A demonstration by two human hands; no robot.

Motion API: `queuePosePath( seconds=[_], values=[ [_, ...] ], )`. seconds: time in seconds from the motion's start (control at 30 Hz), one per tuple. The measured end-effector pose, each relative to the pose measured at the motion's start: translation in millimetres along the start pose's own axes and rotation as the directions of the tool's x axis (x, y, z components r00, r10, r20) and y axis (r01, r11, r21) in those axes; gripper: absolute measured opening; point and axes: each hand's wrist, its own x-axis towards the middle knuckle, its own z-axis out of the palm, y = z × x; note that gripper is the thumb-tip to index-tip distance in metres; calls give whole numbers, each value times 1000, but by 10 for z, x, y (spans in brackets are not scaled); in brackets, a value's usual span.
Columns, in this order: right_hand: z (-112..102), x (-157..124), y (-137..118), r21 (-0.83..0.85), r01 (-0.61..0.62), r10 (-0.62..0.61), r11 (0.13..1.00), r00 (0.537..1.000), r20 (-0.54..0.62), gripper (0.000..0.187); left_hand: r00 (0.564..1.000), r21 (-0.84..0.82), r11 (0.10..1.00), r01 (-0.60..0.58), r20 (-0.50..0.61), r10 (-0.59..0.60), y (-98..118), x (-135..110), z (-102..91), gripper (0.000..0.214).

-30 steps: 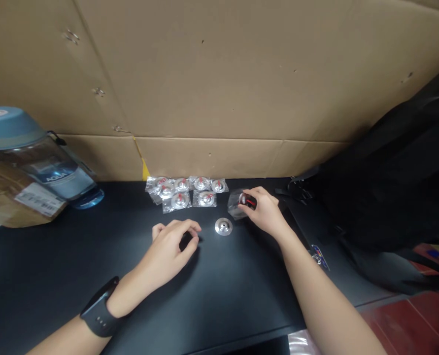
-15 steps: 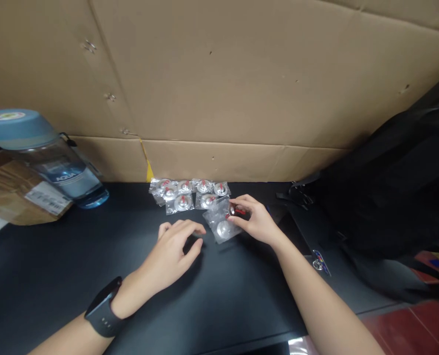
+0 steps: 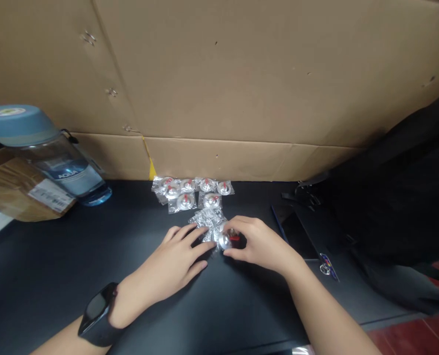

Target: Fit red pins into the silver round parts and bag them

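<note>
My right hand (image 3: pixel 260 245) is closed in a pinch on a small silver disc with a red part (image 3: pixel 227 239), at the mouth of a crinkled clear plastic bag (image 3: pixel 207 220) lying on the black table (image 3: pixel 56 276). My left hand (image 3: pixel 175 264), with a black watch on its wrist, lies with fingers stretched out, and its fingertips press on the bag's near edge. Behind them, several bagged silver discs (image 3: pixel 191 192) lie in rows against the cardboard wall.
A large water bottle with a blue lid (image 3: pixel 45 155) lies at the left beside a cardboard parcel (image 3: pixel 16 192). A black backpack (image 3: pixel 400 187) fills the right side. A dark flat device (image 3: pixel 300 231) and a small keyring (image 3: pixel 328 264) lie right of my right hand.
My right hand drew the bag and red part nearer to me and over the loose silver disc. My left hand slid right and stretched its fingers onto the bag.
</note>
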Motion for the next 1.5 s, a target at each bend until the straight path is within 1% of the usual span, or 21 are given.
queuePosePath(
  seconds=[0.07, 0.17, 0.3, 0.43, 0.57, 0.67, 0.73, 0.8, 0.9, 1.0, 1.1, 1.23, 1.33, 1.4, 1.5],
  values=[
    [10, -17, -71, -80, -58, 61, 995, 997, 43, 23, 1000, 4, 1000, -3, -2, 3, -8, -9, -24, 39],
    [39, -17, -131, -161, -123, 134, 979, 989, 56, 18, 1000, 3, 1000, -2, 6, 2, 2, -20, -48, 39],
    [55, -18, -152, -160, -146, 162, 976, 983, 90, 15, 1000, 1, 1000, -1, 24, 1, 30, -23, -43, 39],
    [77, -33, -155, -125, -139, 153, 982, 981, 116, 19, 1000, 11, 1000, 10, 17, -10, 36, -29, -20, 42],
    [144, -2, -141, -98, -110, 116, 989, 991, 60, 18, 1000, -4, 1000, -16, 15, 16, 5, -56, -39, 42],
    [214, 43, -126, -83, -85, 89, 993, 995, 40, 16, 999, -25, 999, -44, 23, 45, -8, -63, -78, 42],
    [256, 63, -121, -66, -82, 84, 994, 996, 26, 16, 998, -51, 997, -62, 24, 63, 4, -55, -94, 38],
    [276, 63, -122, -53, -83, 83, 995, 996, 10, 15, 998, -67, 996, -58, 10, 59, 25, -43, -95, 33],
    [240, 23, -130, -44, -72, 73, 996, 997, 29, 12, 1000, -49, 999, -24, 2, 24, 51, -24, -80, 31],
    [161, -30, -137, -45, -72, 74, 996, 996, 44, 16, 1000, -31, 999, -11, 14, 12, 56, -9, -77, 36],
    [123, -43, -137, -44, -74, 76, 996, 996, 47, 19, 1000, -27, 1000, -11, 17, 12, 52, 0, -80, 35],
    [182, -3, -133, -55, -70, 73, 996, 996, 54, 15, 999, -34, 999, -18, -34, 17, 52, 6, -63, 33],
    [232, 16, -136, -99, -73, 77, 992, 996, 39, 18, 997, -55, 998, -13, -71, 9, 60, 13, -59, 29],
    [235, 7, -142, -113, -48, 53, 992, 998, 43, 21, 998, -66, 998, -12, -70, 7, 67, 20, -72, 28],
    [214, -16, -144, -95, 26, -19, 995, 997, 77, 27, 999, -88, 996, -24, -46, 20, 73, 25, -101, 25]
  ],
)
